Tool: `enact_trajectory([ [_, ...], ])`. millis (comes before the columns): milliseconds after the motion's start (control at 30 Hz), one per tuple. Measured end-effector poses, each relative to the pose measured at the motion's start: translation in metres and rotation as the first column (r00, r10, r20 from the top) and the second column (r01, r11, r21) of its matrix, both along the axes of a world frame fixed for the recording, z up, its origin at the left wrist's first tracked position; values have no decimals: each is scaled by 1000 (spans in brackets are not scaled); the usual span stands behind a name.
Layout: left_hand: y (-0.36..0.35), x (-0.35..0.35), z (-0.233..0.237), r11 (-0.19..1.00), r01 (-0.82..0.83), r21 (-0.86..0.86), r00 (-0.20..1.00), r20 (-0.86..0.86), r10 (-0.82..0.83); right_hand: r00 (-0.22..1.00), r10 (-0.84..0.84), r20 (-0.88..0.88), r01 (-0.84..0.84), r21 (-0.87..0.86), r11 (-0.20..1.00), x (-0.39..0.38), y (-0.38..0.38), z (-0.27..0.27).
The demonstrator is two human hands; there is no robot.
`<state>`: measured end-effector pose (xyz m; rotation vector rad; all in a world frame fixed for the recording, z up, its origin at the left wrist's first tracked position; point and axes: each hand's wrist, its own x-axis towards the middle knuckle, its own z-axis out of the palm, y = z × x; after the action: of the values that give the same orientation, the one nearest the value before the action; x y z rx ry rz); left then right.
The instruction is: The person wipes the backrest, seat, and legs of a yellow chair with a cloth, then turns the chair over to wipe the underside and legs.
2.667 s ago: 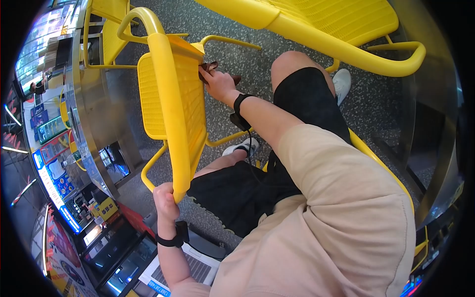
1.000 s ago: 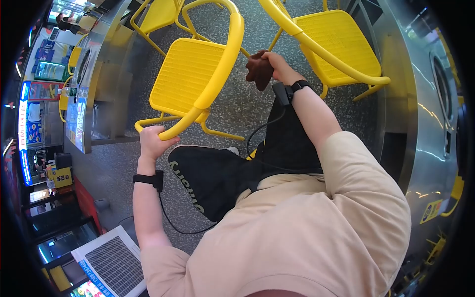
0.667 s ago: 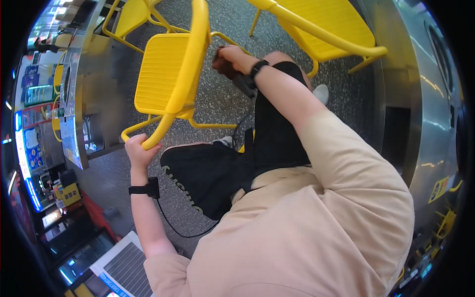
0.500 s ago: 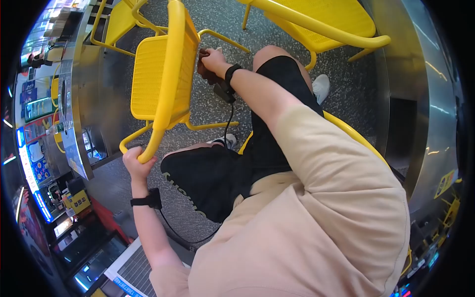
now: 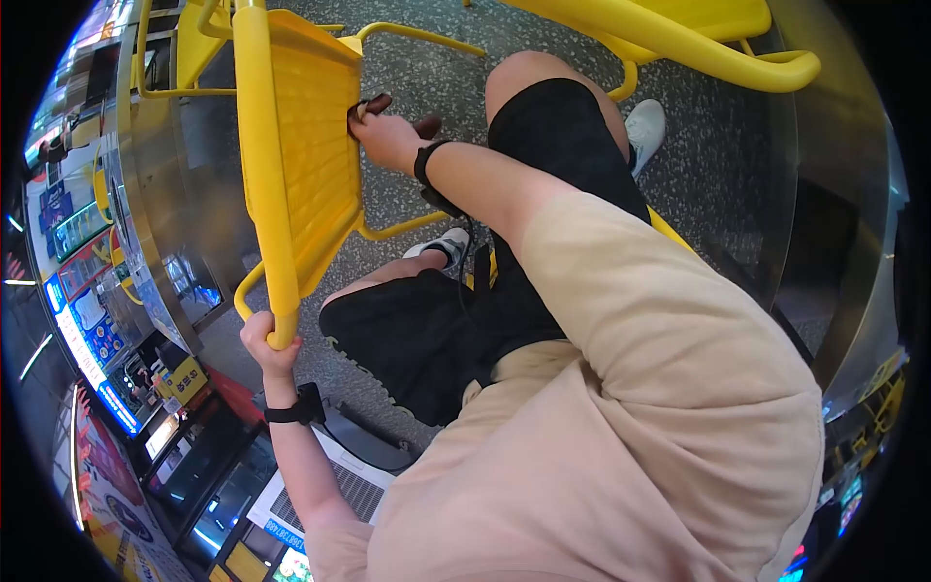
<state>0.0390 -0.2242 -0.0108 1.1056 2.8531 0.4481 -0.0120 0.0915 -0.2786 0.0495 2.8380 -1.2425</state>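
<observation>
A yellow chair (image 5: 315,160) with a woven-pattern panel is tilted in front of me. My left hand (image 5: 269,341) is closed around the near end of its thick tubular frame. My right hand (image 5: 386,139) is closed on a dark brown piece of cloth (image 5: 376,104), held against the edge of the panel. Part of the cloth pokes out beside the hand, and the fingertips are partly hidden. Black bands with small dark devices are on both wrists, and a thin cable hangs by my legs.
Another yellow chair (image 5: 669,48) stands at the upper right, with more yellow chair frame at the upper left. Metal counters flank me, one at the right (image 5: 844,242). Speckled floor (image 5: 427,73) shows between. A white vented unit (image 5: 364,485) is at the lower left.
The chair has swung left and tilted, so its panel shows at a steeper angle. My right hand has moved left with the cloth, up to the panel. The left hand keeps its grip.
</observation>
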Motion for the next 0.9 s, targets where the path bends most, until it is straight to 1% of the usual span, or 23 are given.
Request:
enact_trajectory([
  [67,1,1,3,1000,4,-16,1000,20,-3,997,77,-4,-76,61,995,10,-15,-5],
  [100,-1,2,4,1000,4,-25,1000,29,-3,988,120,-96,-103,171,980,7,-29,-25],
  [133,-1,1,4,999,3,-36,999,37,-2,969,163,-187,-105,284,953,11,-30,-20],
  [200,-3,0,4,999,6,-42,999,32,-5,978,208,3,-208,75,975,29,-28,-1],
  [233,-5,1,4,999,7,-46,1000,30,-5,980,195,-26,-194,26,981,31,-33,-6],
  [333,-9,1,2,999,9,-38,1000,11,-8,970,236,-52,-237,-8,971,38,-36,-6],
  [433,-10,1,0,999,-13,-30,1000,10,13,949,315,-29,-314,10,949,44,-32,0],
  [533,-9,3,0,999,-20,-25,1000,4,20,945,327,-33,-327,-11,945,46,-26,0],
  [633,-10,2,0,998,-39,-44,999,5,39,961,269,-64,-272,-32,962,33,-24,-3],
  [700,-8,3,-1,999,-32,-36,999,-10,32,996,79,-34,-83,-147,986,28,-13,-1],
  [767,-5,4,0,999,-31,-32,999,-13,31,994,-111,9,110,-239,965,18,-6,-3],
  [867,-1,5,1,999,-37,-27,999,-12,36,969,-246,3,231,-349,908,5,8,-4],
  [900,0,5,0,999,-39,-24,999,-21,39,954,-298,-26,267,-377,887,2,10,-3],
])
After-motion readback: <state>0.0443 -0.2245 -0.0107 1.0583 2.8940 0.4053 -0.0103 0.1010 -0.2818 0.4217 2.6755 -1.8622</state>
